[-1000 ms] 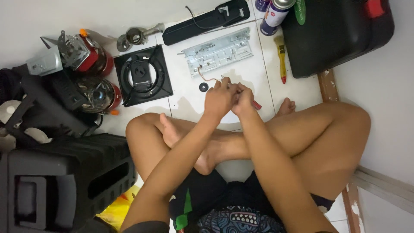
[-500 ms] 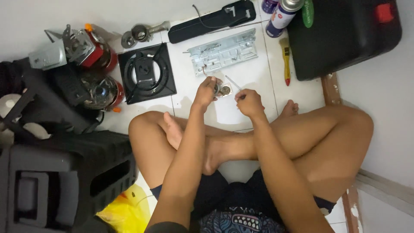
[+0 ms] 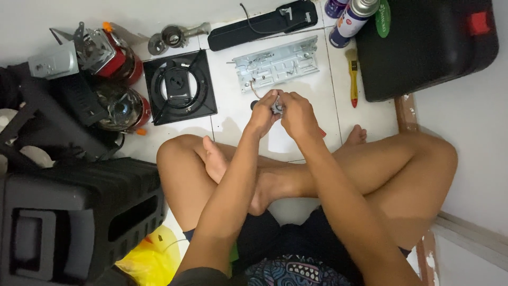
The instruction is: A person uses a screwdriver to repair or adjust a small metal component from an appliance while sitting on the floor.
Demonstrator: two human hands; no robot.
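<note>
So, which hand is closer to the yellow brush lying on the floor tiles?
Right. The right hand is just left of the yellow brush, a little lower in the picture. The left hand is farther away, beyond the right hand; both hold a small metal part.

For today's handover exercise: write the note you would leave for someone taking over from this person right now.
Left hand and right hand are together, both gripping a small metal part above the floor tiles.
The grey metal plate lies just beyond the hands; black burner frame to its left, yellow-handled brush to its right.
Done: the plate lies apart from the frame.
Left: the part is not set down.
</note>
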